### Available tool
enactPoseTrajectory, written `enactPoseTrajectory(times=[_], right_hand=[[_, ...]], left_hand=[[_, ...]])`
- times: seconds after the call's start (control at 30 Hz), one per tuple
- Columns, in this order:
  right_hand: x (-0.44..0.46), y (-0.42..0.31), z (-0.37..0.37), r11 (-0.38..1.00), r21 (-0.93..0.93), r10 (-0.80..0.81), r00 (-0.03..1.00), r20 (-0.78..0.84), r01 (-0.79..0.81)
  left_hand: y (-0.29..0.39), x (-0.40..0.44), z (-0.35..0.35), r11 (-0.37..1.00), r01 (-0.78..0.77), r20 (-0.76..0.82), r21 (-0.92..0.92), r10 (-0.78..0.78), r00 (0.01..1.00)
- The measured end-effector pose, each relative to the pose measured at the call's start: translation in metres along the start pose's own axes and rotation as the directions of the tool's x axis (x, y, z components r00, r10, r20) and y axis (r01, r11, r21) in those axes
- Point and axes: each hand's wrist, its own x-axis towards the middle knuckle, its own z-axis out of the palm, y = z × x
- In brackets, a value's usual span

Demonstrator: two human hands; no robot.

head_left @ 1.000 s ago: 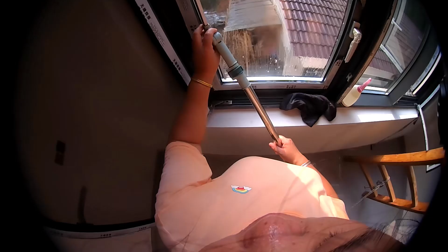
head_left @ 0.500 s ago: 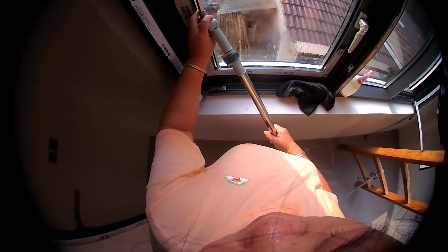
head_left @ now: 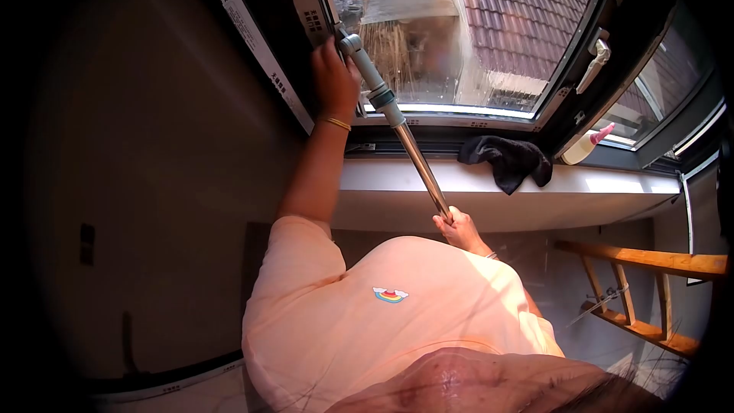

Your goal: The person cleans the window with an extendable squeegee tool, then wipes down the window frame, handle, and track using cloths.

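Note:
A window squeegee on a long metal pole (head_left: 419,159) leans across the window, its grey swivel joint (head_left: 352,44) at the left edge of the pane. My right hand (head_left: 461,231) is closed round the lower part of the pole, in front of my body. Up at the squeegee's head, my left hand (head_left: 336,82) has its fingers bent round the narrow head beside the window frame (head_left: 312,19). The hand itself hides much of that head and part of the fingers. Streaks and water drops show on the window pane (head_left: 428,53).
A dark cloth (head_left: 508,162) lies on the white windowsill (head_left: 382,176). Right of it stands a spray bottle (head_left: 585,145) with a pink top, below a window handle (head_left: 594,66). A wooden ladder (head_left: 642,255) is at the right. A dark wall (head_left: 153,183) fills the left.
My left hand has slid down along the squeegee's head, below the swivel joint. My right hand keeps its hold on the pole. The view has shifted slightly.

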Motion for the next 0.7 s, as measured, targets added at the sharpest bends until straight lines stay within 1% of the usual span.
enactPoseTrajectory(times=[0.03, 0.07, 0.1, 0.13, 0.17, 0.2, 0.23, 0.3, 0.33, 0.4, 0.43, 0.5, 0.53, 0.6, 0.63, 0.7], right_hand=[[-0.001, 0.0, 0.001, 0.999, 0.02, 0.047, 0.999, 0.02, -0.048], [0.0, 0.001, 0.001, 0.995, 0.039, 0.092, 0.995, 0.039, -0.093], [0.0, 0.0, 0.002, 0.995, 0.039, 0.09, 0.995, 0.038, -0.092], [-0.002, 0.0, 0.003, 0.998, 0.035, 0.057, 0.998, 0.016, -0.057], [-0.002, 0.0, 0.004, 0.999, 0.03, 0.022, 1.0, -0.007, -0.022], [-0.003, -0.001, 0.005, 0.999, 0.03, 0.021, 1.0, -0.01, -0.021], [-0.004, -0.001, 0.006, 0.999, 0.023, 0.045, 0.999, -0.008, -0.045], [-0.007, -0.002, 0.008, 0.998, 0.018, 0.067, 0.998, -0.008, -0.067], [-0.01, -0.002, 0.008, 0.999, -0.013, 0.035, 0.999, -0.03, -0.036], [-0.012, -0.005, 0.007, 0.999, -0.039, 0.002, 0.998, -0.055, -0.004], [-0.015, -0.009, 0.004, 0.999, -0.046, 0.013, 0.998, -0.057, -0.016], [-0.02, -0.015, 0.0, 0.998, -0.049, 0.035, 0.997, -0.066, -0.038], [-0.023, -0.018, -0.003, 0.996, -0.067, 0.053, 0.997, -0.062, -0.057], [-0.028, -0.026, -0.008, 0.993, -0.081, 0.08, 0.995, -0.065, -0.085], [-0.029, -0.032, -0.011, 0.992, -0.097, 0.075, 0.995, -0.064, -0.081], [-0.031, -0.038, -0.014, 0.991, -0.109, 0.074, 0.995, -0.07, -0.081]], left_hand=[[-0.003, -0.006, 0.002, 1.0, 0.0, -0.002, 0.0, 0.0, 1.0], [-0.007, -0.01, 0.004, 1.0, 0.015, 0.063, 0.012, -0.016, 0.998], [-0.008, -0.012, 0.005, 0.999, 0.03, 0.131, 0.026, -0.033, 0.991], [-0.009, -0.014, 0.006, 0.999, 0.028, 0.131, 0.026, -0.031, 0.991], [-0.011, -0.014, 0.008, 1.0, 0.003, 0.09, -0.002, -0.003, 0.996], [-0.011, -0.014, 0.009, 0.999, -0.023, 0.047, -0.029, 0.024, 0.999], [-0.012, -0.013, 0.01, 0.999, -0.025, 0.047, -0.03, 0.026, 0.999], [-0.01, -0.006, 0.01, 0.999, 0.025, 0.031, -0.039, -0.024, 0.999], [-0.007, -0.003, 0.008, 0.999, 0.022, 0.03, -0.04, -0.021, 0.999], [-0.001, 0.003, 0.003, 1.0, 0.03, 0.025, 0.01, -0.03, 0.999], [-0.001, 0.004, 0.004, 1.0, 0.024, 0.028, 0.008, -0.024, 0.999], [-0.002, 0.005, 0.005, 0.995, 0.031, 0.073, 0.09, -0.037, 0.997], [0.0, 0.005, 0.006, 0.996, 0.025, 0.082, 0.083, -0.032, 0.996], [0.003, 0.005, 0.005, 0.989, 0.115, 0.12, 0.098, -0.126, 0.985], [0.004, 0.005, 0.006, 0.99, 0.108, 0.127, 0.093, -0.12, 0.985], [0.004, 0.003, 0.009, 0.99, 0.083, 0.065, 0.116, -0.091, 0.994]])
